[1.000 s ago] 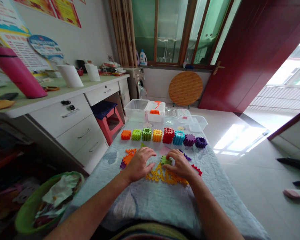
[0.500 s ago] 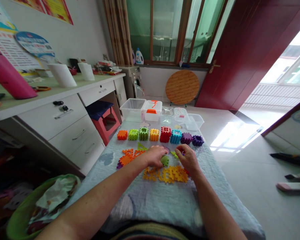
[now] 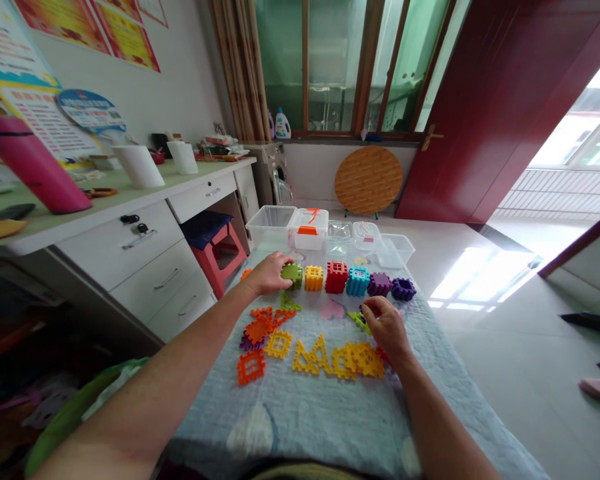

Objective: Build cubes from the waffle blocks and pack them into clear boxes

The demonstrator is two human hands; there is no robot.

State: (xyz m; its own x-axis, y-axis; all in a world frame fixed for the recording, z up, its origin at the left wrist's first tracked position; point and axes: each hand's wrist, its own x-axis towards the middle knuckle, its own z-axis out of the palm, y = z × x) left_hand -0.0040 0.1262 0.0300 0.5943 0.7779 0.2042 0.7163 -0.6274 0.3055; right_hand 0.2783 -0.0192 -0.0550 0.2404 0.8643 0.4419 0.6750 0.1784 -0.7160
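A row of plastic puzzle cubes stands across the far part of a cloth-covered table: green, yellow, red, blue and two purple ones. My left hand reaches to the row's left end, its fingers curled over cubes beside the green cube. My right hand rests closed on small green and purple flat pieces. Loose flat tiles lie nearer me: yellow ones and orange ones.
Clear plastic boxes, one with an orange-latched lid, stand behind the cubes. A white desk with drawers and a red stool are at the left. A round wooden board leans on the far wall.
My left hand left the middle of the table and reached forward to the left end of the cube row. My right hand stayed by the small pieces.
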